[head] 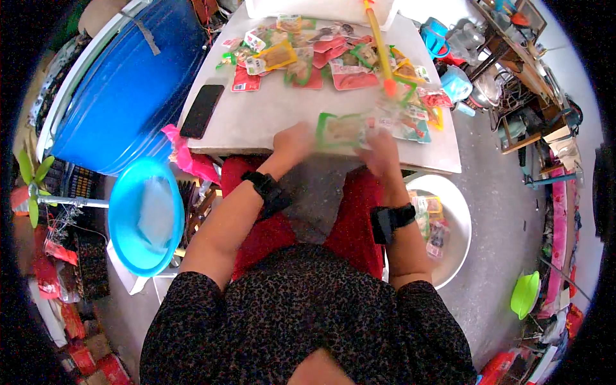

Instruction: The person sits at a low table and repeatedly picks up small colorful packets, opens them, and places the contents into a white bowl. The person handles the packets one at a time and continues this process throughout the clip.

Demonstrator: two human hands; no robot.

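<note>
Over the near edge of a white table (240,115), my right hand (381,150) grips the right end of a green-edged plastic food packet (340,130), blurred by motion. My left hand (293,142) is at the packet's left side, its fingers curled; whether it holds the packet is unclear. Many small sealed food packets, among them a red one (355,77) and a yellow-edged one (278,55), lie heaped across the far part of the table. More packets (411,126) lie just beyond my right hand. A yellow stick with an orange tip (382,53) hangs over the heap.
A black phone (203,111) lies at the table's left edge. A white foam box (322,10) stands at the far side. Left are a large blue tub (130,86) and a light blue basin (122,226). A white bucket (464,231) with packets stands below right.
</note>
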